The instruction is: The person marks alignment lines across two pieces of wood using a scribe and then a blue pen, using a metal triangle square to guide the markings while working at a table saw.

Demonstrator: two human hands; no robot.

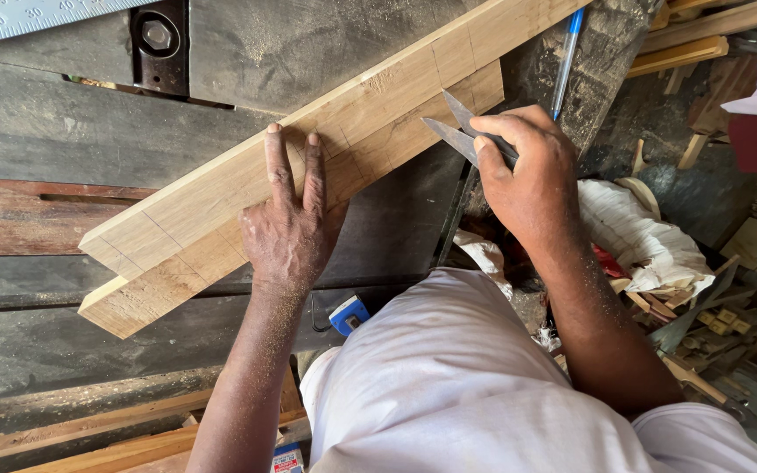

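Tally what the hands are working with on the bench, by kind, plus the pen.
Wooden boards: 2, side by side under the left hand
Metal marking tool: 1, gripped by the right hand
Blue pen: 1
Total: 4

Left hand point(289, 229) flat, fingers point(279, 166) extended; right hand point(532, 180) closed, gripping.

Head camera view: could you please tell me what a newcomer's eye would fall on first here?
Most striking are the pale wooden boards, lying diagonally across the dark, dusty workbench from lower left to upper right. The left hand presses flat on them at the centre, while the right hand holds a pointed metal marking tool against the wood further right. A blue pen lies just above that hand.
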